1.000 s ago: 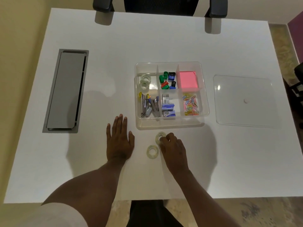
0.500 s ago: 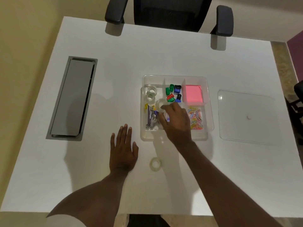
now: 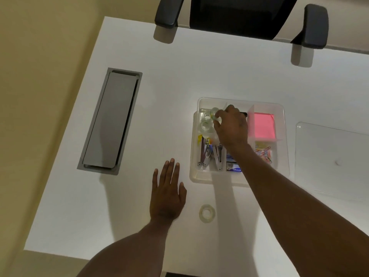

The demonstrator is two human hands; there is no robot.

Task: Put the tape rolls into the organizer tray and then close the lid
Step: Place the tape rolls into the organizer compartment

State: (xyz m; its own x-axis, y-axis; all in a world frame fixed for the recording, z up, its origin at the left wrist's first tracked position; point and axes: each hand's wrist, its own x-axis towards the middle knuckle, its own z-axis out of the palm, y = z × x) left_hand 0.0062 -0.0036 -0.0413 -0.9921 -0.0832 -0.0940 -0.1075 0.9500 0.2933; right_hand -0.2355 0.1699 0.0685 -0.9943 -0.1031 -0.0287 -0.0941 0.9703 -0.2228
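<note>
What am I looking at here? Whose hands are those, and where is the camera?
There is no machine. A person wears a camera on their head, so you look down at their own hands. The left hand lies flat on the white table. The right hand reaches into a clear organizer tray, holding a tape roll over the corner where two more rolls sit. Another tape roll waits on the table. The tray's clear lid lies to the right.

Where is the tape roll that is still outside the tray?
In the head view, the tape roll lies flat on the table, just right of the left hand and in front of the tray.
</note>
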